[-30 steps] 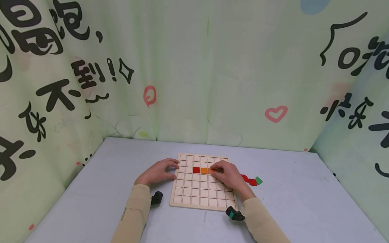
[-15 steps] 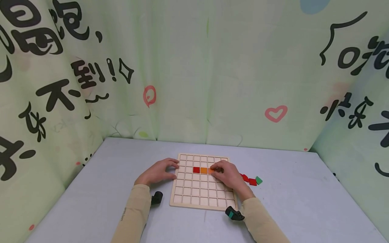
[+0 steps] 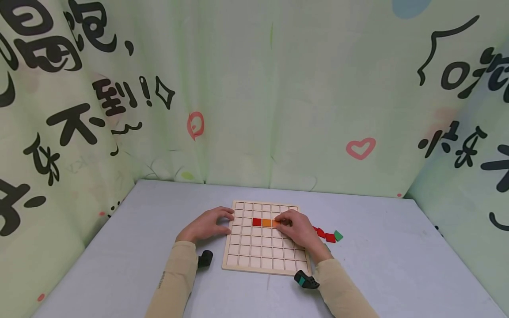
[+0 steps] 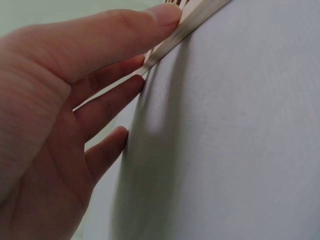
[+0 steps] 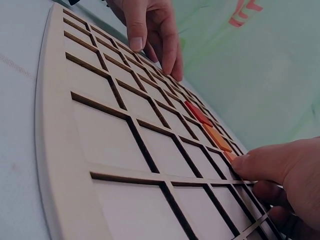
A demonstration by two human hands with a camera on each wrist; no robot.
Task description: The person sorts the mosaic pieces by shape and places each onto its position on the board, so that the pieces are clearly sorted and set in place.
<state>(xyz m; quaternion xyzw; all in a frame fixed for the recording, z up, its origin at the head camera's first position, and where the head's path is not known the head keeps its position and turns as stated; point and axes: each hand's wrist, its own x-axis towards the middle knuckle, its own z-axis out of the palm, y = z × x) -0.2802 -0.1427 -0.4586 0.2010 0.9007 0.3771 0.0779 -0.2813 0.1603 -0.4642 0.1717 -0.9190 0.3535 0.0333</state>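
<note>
A wooden grid board [image 3: 245,251] lies on the table between both hands. In one of its rows sit a red tile [image 3: 256,222], an orange tile [image 3: 266,223] and a second orange tile [image 3: 275,224], side by side. My right hand [image 3: 299,227] has thumb and fingers at this second orange tile and pinches it, covering part of it. In the right wrist view the thumb rests against that tile's edge. My left hand [image 3: 207,224] touches the board's left edge with relaxed fingers; in the left wrist view its thumb lies on the frame [image 4: 187,22].
Right of the board, partly behind the right forearm, lie several loose pieces, among them a red piece [image 3: 330,238] and a green piece [image 3: 338,236]. A black wrist device [image 3: 205,259] is on the left sleeve, another wrist device [image 3: 306,280] on the right. A printed curtain [image 3: 238,110] surrounds the table.
Both hands keep nearly the same place, and the tiles stay in their cells. A bit of green now shows beside the right wrist.
</note>
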